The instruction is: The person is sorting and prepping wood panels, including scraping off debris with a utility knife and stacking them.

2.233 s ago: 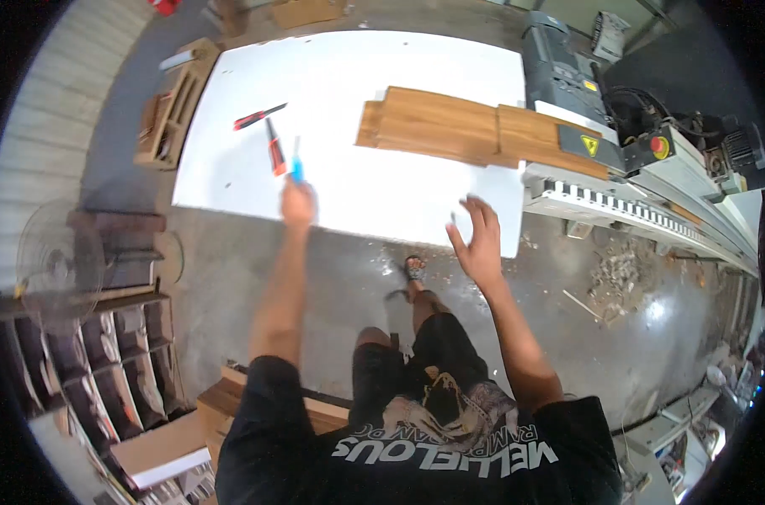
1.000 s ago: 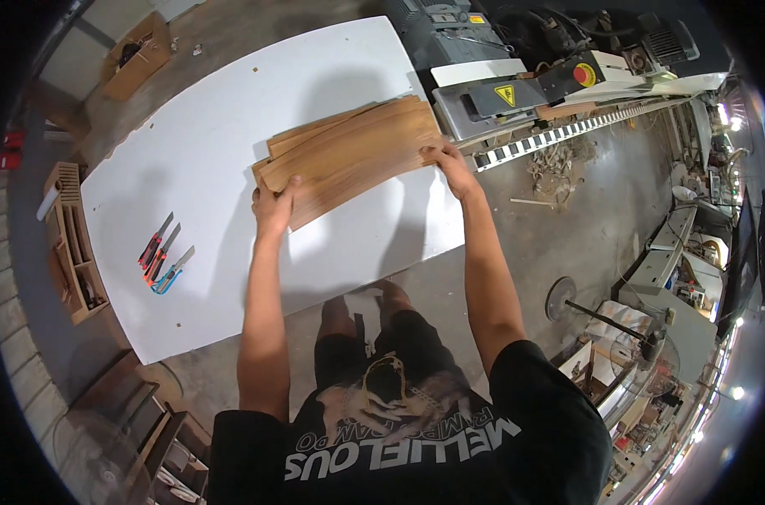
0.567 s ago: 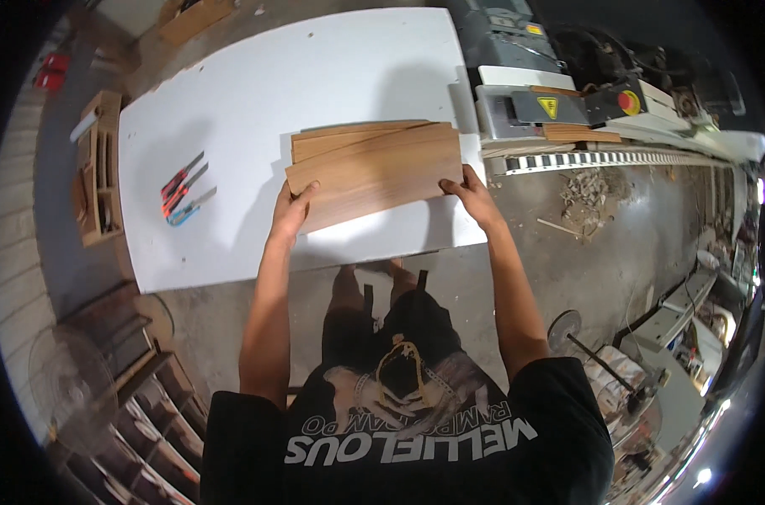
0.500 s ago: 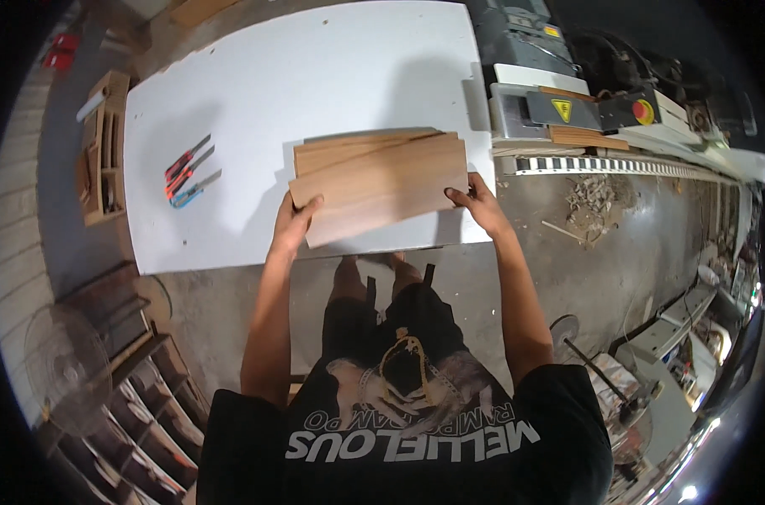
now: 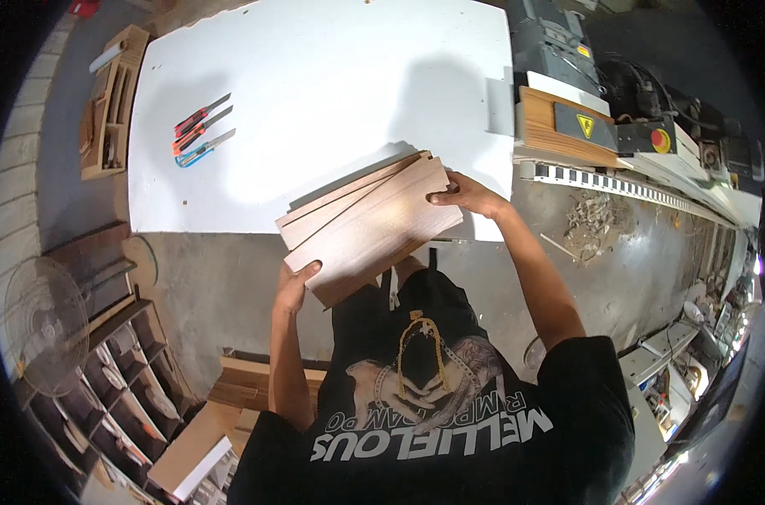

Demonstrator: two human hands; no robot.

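Note:
A small stack of thin wooden boards (image 5: 382, 225) is held in front of me over the near edge of the white table (image 5: 315, 93). The boards lie slightly fanned, their right end farther from me than the left. My left hand (image 5: 293, 288) grips the near left corner, thumb on top. On the right end, my right hand (image 5: 473, 197) is closed with its thumb over the upper face. Both hands' other fingers are mostly hidden beneath the boards. Three utility knives (image 5: 204, 133) with red and blue handles lie at the table's left.
Machinery with a warning-sign panel (image 5: 584, 126) and a red button (image 5: 659, 140) stands at the right. Debris (image 5: 599, 217) lies on the floor beside it. At the left are a wooden rack (image 5: 113, 105), a fan (image 5: 45, 303) and shelves (image 5: 117, 366). Wood pieces (image 5: 256, 385) sit at lower left.
The board stack has come closer to my body and tilted more, its left end dropping nearer and past the table edge. Both hands keep their grip. The view has shifted, bringing wood pieces into the lower left.

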